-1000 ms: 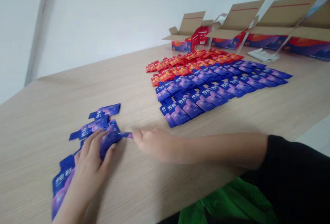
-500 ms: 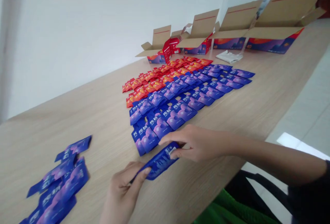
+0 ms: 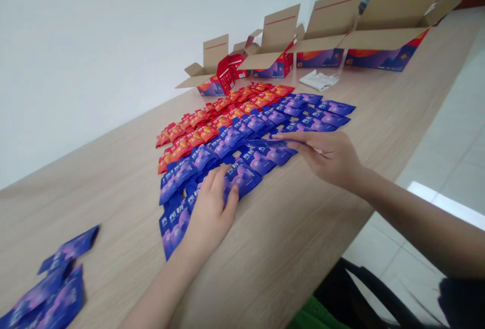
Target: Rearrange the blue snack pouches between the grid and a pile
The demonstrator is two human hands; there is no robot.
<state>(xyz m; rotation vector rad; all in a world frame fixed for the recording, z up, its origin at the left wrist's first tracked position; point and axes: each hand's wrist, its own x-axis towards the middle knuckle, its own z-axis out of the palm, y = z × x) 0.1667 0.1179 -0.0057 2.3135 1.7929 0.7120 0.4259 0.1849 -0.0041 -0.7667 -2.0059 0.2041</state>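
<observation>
A blue-purple packet [image 3: 267, 142], seen nearly edge-on, is in my right hand [image 3: 326, 154], pinched between thumb and fingers above the rows of packets. My left hand [image 3: 214, 200] lies over the front row of overlapping blue packets [image 3: 176, 223], its thumb apart from its fingers. Those fingers appear to rest on a packet in that row, though the contact is partly hidden. Behind the blue rows lie rows of red-orange packets [image 3: 185, 142], also overlapping.
Several loose blue packets [image 3: 70, 248] lie at the lower left of the wooden table [image 3: 125, 177]. Open cardboard boxes [image 3: 379, 56] stand along the back, with a crumpled white wrapper [image 3: 319, 80] in front of them. The table edge runs along the right, above a tiled floor.
My left hand has let go of the packet both hands held and moved right and up onto the front row. My right hand has carried the packet up over the rows. The view has shifted.
</observation>
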